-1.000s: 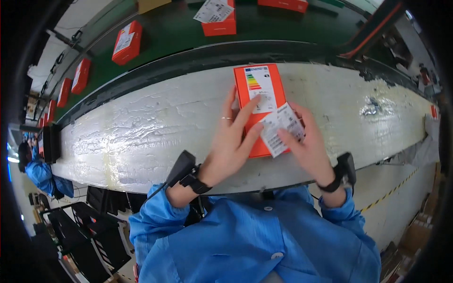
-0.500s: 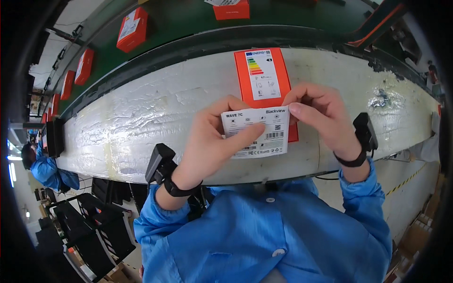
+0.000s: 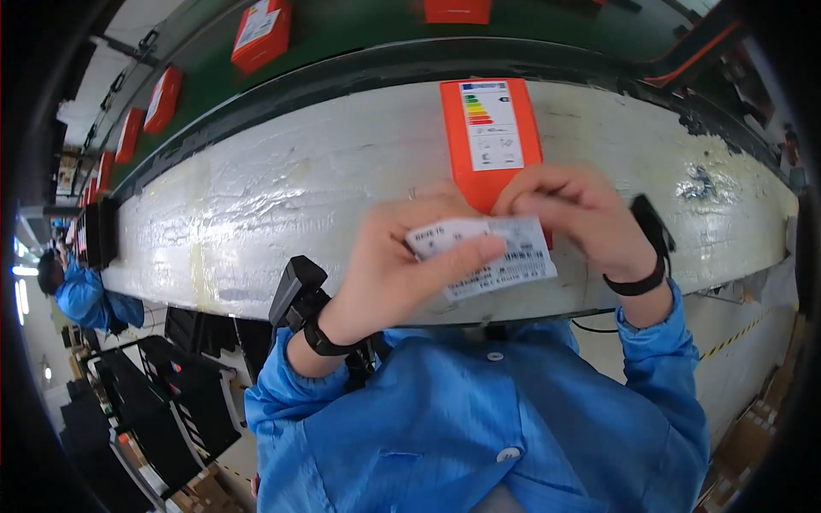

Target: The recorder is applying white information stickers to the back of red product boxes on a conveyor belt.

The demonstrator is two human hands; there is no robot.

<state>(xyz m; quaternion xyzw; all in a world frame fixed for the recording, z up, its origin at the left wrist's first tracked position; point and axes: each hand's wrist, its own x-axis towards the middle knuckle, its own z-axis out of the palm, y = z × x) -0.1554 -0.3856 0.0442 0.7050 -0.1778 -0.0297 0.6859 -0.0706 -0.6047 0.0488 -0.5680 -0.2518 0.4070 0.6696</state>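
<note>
A white printed label sheet is held tilted in front of me, bent and partly blurred. My left hand grips it from the left, thumb across its printed face and fingers behind. At the upper edge of the sheet, the fingers of my right hand are pinched together; their tips are blurred and partly hide that edge. Just beyond both hands an orange-red box lies on the bench, its near end covered by my hands and the sheet. On its top is a white sticker with coloured bars.
The pale, film-covered bench curves across the view. Behind it runs a green conveyor carrying several orange-red boxes. A person in blue is at the far left, above black crates.
The label sheet has tilted and shifted slightly right, bending as both hands move. Boxes on the conveyor have shifted to the right in view, and the bench box sits slightly farther right and up.
</note>
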